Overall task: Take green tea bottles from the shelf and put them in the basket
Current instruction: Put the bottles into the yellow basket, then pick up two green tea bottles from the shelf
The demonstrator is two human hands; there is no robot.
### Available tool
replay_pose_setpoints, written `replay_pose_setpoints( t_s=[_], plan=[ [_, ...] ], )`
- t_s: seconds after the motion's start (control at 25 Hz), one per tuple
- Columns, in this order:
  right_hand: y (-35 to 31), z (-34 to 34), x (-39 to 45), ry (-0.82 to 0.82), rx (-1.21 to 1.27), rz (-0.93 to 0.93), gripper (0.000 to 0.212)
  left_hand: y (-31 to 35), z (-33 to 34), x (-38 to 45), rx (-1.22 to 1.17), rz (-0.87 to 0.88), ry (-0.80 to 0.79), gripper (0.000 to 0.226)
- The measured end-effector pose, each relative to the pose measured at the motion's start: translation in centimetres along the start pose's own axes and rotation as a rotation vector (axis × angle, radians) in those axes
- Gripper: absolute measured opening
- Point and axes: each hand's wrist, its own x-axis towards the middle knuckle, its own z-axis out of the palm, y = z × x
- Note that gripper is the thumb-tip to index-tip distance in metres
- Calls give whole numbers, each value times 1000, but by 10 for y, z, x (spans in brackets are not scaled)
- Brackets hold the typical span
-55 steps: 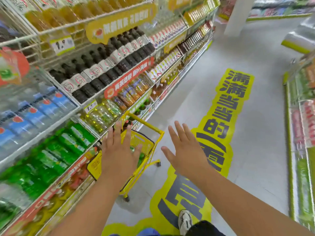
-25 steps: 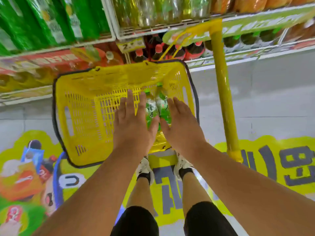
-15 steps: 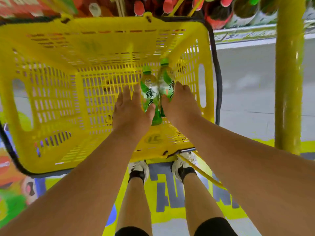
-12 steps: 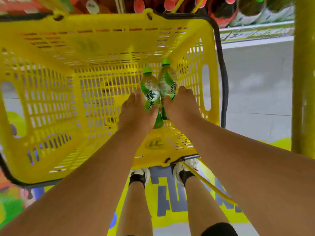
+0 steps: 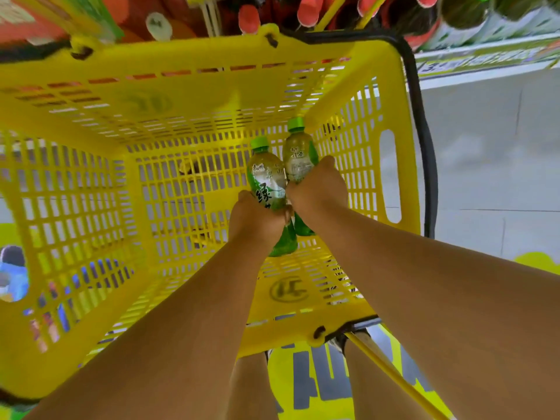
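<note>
I look straight down into a yellow slatted basket (image 5: 91, 189). Two green tea bottles with green caps lie side by side on its floor near the right wall. My left hand (image 5: 257, 219) is closed around the left bottle (image 5: 266, 180). My right hand (image 5: 318, 192) grips the right bottle (image 5: 298, 159). Both bottle bases are partly hidden under my hands. My forearms reach down from the lower edge of the view.
The bottom shelf (image 5: 485, 59) with red-capped bottles (image 5: 306, 10) runs along the top. The basket's black handle (image 5: 424, 147) curves down its right side, and a yellow pull rod (image 5: 391, 377) slants at the lower right. Grey floor tiles (image 5: 491, 165) and a yellow floor sticker (image 5: 318, 386) lie around it.
The view swung from the aisle down into the basket and closer. My flat open hands have closed around the two bottles lying in it.
</note>
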Motion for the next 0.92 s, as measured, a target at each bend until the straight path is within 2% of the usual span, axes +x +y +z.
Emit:
replay_pose_setpoints(
  t_s=[0.24,0.48,0.92],
  plan=[
    [-3,-18,-9,-67,47,26,56,-4,-31,-13,-15,2,26,46],
    [-14,-60,-70,-76,173,-43,51,5,-85,-69,-32,86,77,43],
    [-58,-230,-288,-39,407,-134,38,45,-214,-300,-150,232,163,33]
  ],
)
